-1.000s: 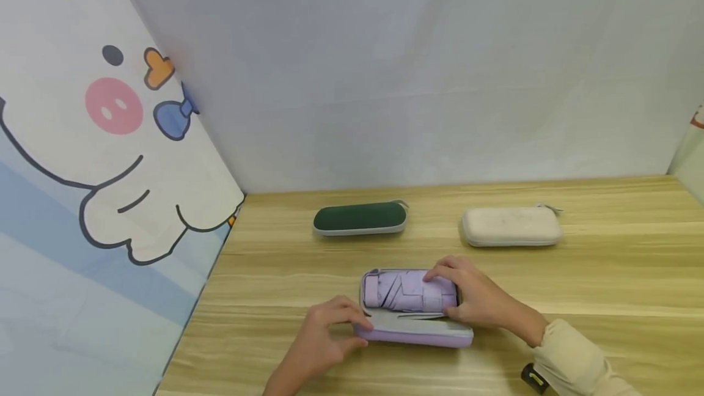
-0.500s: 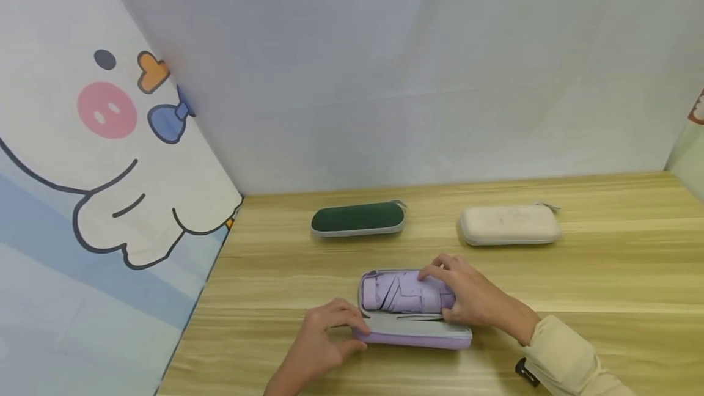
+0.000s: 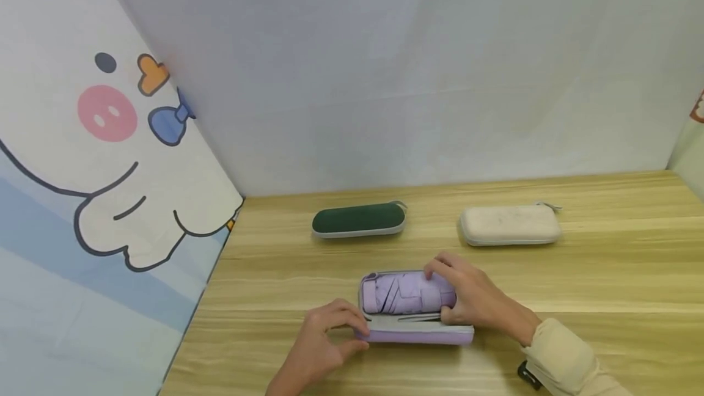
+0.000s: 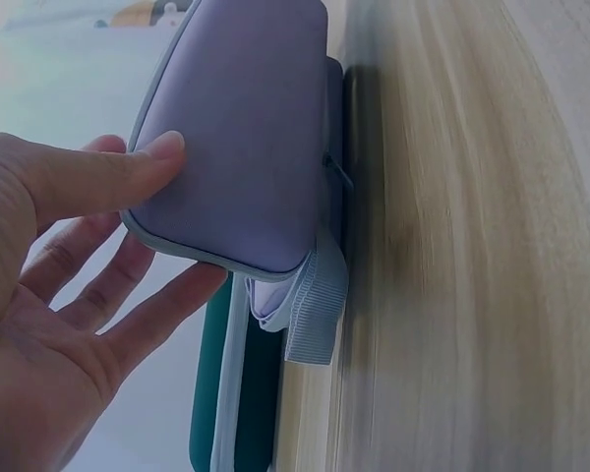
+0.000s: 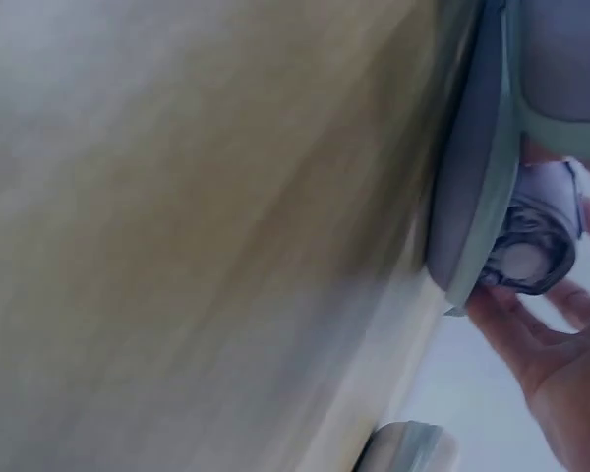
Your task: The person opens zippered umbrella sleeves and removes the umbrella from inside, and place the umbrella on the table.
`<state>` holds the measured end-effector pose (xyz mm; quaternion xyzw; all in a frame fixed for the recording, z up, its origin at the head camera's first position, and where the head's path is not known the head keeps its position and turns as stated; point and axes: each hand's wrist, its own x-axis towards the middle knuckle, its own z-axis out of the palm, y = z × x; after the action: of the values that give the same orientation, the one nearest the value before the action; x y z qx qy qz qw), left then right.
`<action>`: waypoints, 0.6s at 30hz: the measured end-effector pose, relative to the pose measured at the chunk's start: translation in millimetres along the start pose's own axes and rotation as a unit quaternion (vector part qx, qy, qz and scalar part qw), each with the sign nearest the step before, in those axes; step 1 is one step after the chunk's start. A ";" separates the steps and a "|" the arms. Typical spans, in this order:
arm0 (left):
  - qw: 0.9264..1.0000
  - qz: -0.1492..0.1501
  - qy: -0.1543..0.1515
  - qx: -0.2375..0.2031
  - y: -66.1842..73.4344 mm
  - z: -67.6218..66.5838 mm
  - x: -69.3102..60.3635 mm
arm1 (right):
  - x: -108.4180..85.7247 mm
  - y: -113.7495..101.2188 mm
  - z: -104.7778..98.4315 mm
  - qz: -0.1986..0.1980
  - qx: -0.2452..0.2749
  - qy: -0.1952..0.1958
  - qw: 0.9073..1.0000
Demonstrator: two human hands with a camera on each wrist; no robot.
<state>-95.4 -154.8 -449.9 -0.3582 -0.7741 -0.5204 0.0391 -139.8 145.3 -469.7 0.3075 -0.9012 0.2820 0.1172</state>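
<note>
A table with a light wood-grain top (image 3: 621, 280) meets a pale fabric backdrop (image 3: 440, 78); at left stands a cartoon-printed panel (image 3: 49, 11). An open, oblong lilac case with grey trim (image 3: 418, 338) lies near the table's front, its lid on the near side. A folded lilac fabric umbrella (image 3: 404, 293) lies in it lengthwise. The left hand (image 3: 327, 336) pinches the lid's left end; the right hand (image 3: 470, 295), part-closed, grips the umbrella's right end. Behind lie an oblong dark-green case (image 3: 359, 219) and a cream one (image 3: 510, 225).
</note>
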 end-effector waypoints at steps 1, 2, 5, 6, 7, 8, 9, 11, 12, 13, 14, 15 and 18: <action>1.000 -0.002 0.001 0.001 0.4 -0.5 0.1 | -0.4 0.9 0.3 -0.009 0.008 0.011 1.000; 1.000 0.003 0.003 0.005 0.1 -0.9 0.0 | -0.8 1.5 0.4 -0.017 0.018 0.021 0.999; 1.000 0.022 0.007 0.013 1.1 -1.2 1.4 | -2.3 4.0 0.8 -0.038 0.045 0.041 0.997; 1.000 0.025 0.009 0.013 2.2 -1.3 2.2 | -3.1 5.0 1.1 -0.042 0.054 0.045 0.997; 0.999 0.033 0.010 0.016 4.3 -1.7 3.4 | -4.1 5.9 1.5 -0.045 0.062 0.048 0.996; 0.999 0.042 0.012 0.018 7.0 -2.1 4.7 | -5.1 7.0 2.0 -0.048 0.072 0.051 0.995; 0.999 0.043 0.012 0.018 10.9 -2.9 6.5 | -6.0 8.3 2.5 -0.048 0.081 0.052 0.994; 0.999 0.046 0.013 0.018 19.5 -4.5 10.1 | -8.1 10.8 3.7 -0.045 0.101 0.051 0.993; 0.999 0.047 0.013 0.018 22.7 -5.1 11.4 | -8.9 11.9 4.1 -0.040 0.112 0.047 0.992; 0.999 0.047 0.013 0.017 25.3 -5.6 12.5 | -9.5 13.1 4.4 -0.036 0.122 0.043 0.991; 0.999 0.046 0.013 0.018 21.9 -5.1 11.6 | -9.8 14.0 4.6 -0.032 0.130 0.039 0.990; 0.999 0.044 0.012 0.017 17.8 -4.6 10.5 | -10.0 14.9 4.7 -0.027 0.137 0.035 0.990; 0.999 0.037 0.011 0.016 1.4 -1.7 6.0 | -10.6 16.1 4.7 -0.018 0.151 0.027 0.988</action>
<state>-99.5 -152.8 -445.4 -0.3806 -0.7680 -0.5100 0.0723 -141.7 158.2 -484.7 0.3300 -0.8389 0.4214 0.0989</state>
